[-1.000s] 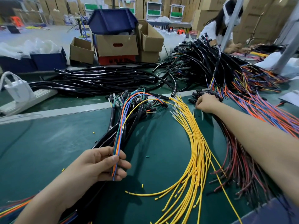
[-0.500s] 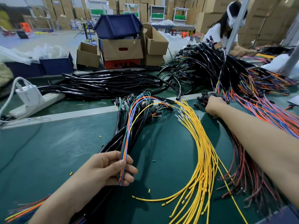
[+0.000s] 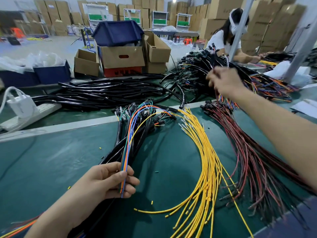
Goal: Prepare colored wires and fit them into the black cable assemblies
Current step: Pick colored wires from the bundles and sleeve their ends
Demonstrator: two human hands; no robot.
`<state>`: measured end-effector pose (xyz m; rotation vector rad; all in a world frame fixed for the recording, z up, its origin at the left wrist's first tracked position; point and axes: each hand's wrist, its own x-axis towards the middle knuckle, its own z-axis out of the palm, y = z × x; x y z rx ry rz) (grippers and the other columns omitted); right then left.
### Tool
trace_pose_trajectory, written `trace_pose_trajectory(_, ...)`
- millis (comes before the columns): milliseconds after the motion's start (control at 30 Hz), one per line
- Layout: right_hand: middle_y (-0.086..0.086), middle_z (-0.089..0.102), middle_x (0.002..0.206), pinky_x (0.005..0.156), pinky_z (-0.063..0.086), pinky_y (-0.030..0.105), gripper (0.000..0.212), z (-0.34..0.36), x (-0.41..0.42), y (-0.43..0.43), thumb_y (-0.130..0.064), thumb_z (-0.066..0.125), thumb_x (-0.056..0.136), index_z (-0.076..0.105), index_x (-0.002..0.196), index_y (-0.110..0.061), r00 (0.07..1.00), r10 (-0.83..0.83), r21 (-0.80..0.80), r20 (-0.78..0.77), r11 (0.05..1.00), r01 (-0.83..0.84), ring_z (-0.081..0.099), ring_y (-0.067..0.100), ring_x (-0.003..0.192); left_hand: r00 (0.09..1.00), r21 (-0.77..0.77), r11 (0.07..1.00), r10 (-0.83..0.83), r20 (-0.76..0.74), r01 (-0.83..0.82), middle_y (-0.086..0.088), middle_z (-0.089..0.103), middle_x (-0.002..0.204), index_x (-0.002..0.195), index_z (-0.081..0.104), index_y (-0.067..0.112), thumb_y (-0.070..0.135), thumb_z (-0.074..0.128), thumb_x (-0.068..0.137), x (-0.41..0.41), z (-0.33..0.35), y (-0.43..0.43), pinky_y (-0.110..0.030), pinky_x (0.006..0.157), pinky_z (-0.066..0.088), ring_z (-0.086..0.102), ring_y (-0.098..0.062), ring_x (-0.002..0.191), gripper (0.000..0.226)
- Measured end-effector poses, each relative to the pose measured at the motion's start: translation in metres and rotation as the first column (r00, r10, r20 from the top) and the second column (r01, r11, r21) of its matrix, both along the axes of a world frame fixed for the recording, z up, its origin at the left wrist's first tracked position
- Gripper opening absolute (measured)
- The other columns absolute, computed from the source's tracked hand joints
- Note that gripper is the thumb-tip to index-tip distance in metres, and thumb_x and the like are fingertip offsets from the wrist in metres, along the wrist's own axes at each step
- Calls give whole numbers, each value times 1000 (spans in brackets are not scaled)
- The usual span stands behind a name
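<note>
Pinching colored wires (image 3: pixel 125 157) between thumb and fingers (image 3: pixel 131 181), your left hand (image 3: pixel 103 182) hovers above the green tabletop (image 3: pixel 51 160). Your right hand (image 3: pixel 226 83) is at the black cable pile (image 3: pixel 192 74); it is blurred, so its grip cannot be told.

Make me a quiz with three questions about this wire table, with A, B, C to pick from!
1. Where do the yellow wires lie?
A. on the green mat
B. on the floor
C. on a chair

2. What colour is the bin on top of the cardboard box?
A. red
B. blue
C. white

3. What is the left hand doing?
A. lying flat
B. holding a thin bunch of coloured wires
C. pointing

Answers: 1 A, they fan out across the mat. 2 B, the bin is dark blue. 3 B, its fingers and thumb pinch the bunch.
</note>
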<state>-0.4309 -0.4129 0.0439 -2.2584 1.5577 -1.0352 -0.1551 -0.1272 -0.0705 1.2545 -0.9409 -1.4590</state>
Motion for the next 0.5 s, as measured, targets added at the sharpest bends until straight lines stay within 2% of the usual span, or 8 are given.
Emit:
trace_pose_trajectory(67, 4, 67, 81, 49, 42, 14, 21, 37, 12, 17, -21, 40, 102, 48, 83, -23, 970, 112, -249, 214, 967, -57, 58, 0, 52, 1000, 3, 1000, 4, -5, -4, -30, 67, 87, 90, 61, -7, 13, 58, 74, 0, 1, 0, -28, 57, 56, 65, -26, 61, 25)
trace_pose_trajectory(133, 6, 68, 76, 46, 45, 22, 20, 64, 22, 35, -26, 36, 103, 45, 86, -23, 849, 253, -384, 464, 921, -65, 63, 11, 53, 1000, 2, 1000, 3, 0, -3, -30, 68, 88, 90, 61, -7, 13, 58, 74, -1, 1, 0, -28, 57, 56, 66, -25, 61, 26)
trace_pose_trajectory(233, 19, 69, 71, 46, 46, 27, 24, 83, 41, 58, -24, 35, 103, 46, 89, -7, 458, 335, -339, 823, 938, -78, 62, 25, 50, 1000, 1, 1000, -3, -1, 3, -30, 68, 89, 92, 60, -7, 13, 58, 76, 0, 1, 0, -28, 57, 56, 65, -25, 62, 26)
trace_pose_trajectory(300, 17, 68, 66, 44, 47, 25, 25, 78, 56, 79, -22, 37, 103, 48, 92, -3, 102, 199, -163, 975, 944, -286, 60, 22, 47, 1000, 4, 1000, -17, -13, 17, -30, 67, 90, 92, 59, -6, 13, 58, 76, 0, 1, 1, -28, 58, 55, 65, -25, 62, 25)
trace_pose_trajectory(333, 15, 67, 62, 42, 47, 23, 26, 72, 65, 89, -21, 37, 103, 50, 92, -2, -19, 52, -55, 998, 897, -438, 58, 19, 45, 1000, 7, 1000, -21, -18, 22, -31, 67, 90, 93, 59, -7, 13, 59, 76, 0, 1, 0, -28, 57, 55, 65, -25, 62, 26)
trace_pose_trajectory(367, 13, 64, 58, 40, 45, 21, 27, 65, 72, 98, -19, 38, 102, 52, 88, 0, -44, -88, 47, 995, 816, -576, 56, 16, 42, 999, 11, 1000, -20, -25, 20, -31, 67, 90, 93, 58, -7, 13, 59, 75, 0, 1, 0, -28, 57, 55, 66, -25, 62, 27)
trace_pose_trajectory(400, 10, 61, 54, 38, 44, 19, 29, 56, 79, 106, -17, 38, 102, 53, 83, 0, -2, -192, 139, 981, 716, -684, 53, 13, 40, 999, 16, 1000, -14, -33, 15, -31, 67, 89, 92, 58, -7, 13, 59, 74, 0, 1, 0, -28, 57, 55, 66, -26, 62, 27)
trace_pose_trajectory(500, 1, 48, 45, 36, 32, 11, 46, 26, 100, 127, -19, 34, 103, 49, 62, -4, 208, -303, 324, 930, 407, -854, 41, 6, 39, 999, 12, 999, -30, -20, 31, -29, 69, 92, 93, 57, -4, 17, 60, 74, 2, 2, 0, -29, 60, 56, 68, -27, 67, 29)
